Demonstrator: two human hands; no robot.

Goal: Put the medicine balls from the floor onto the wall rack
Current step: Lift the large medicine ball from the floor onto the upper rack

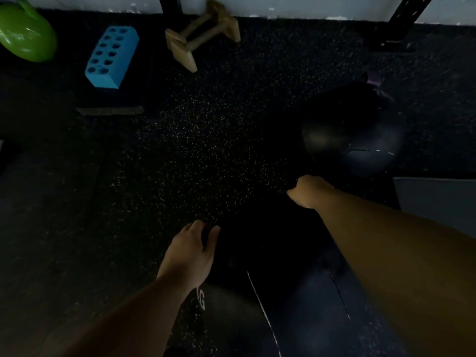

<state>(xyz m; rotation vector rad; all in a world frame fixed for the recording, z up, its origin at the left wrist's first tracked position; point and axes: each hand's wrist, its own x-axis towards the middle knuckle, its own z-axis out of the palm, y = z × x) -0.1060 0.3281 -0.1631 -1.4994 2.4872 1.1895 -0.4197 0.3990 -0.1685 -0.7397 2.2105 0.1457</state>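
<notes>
- Two hands on one big black medicine ball (257, 266), low and close, just over the speckled floor (206, 137).
- Left hand (189, 249) spread flat on its near side.
- Right hand (307, 190) curled over the far edge; fingers hidden, maybe hooked under.
- Second dark ball (353, 135) just beyond, on the floor.
- Could slip and drop: heavy, smooth, no firm hold.
- Blue block (112, 56), wooden bars (203, 34) well apart.
</notes>
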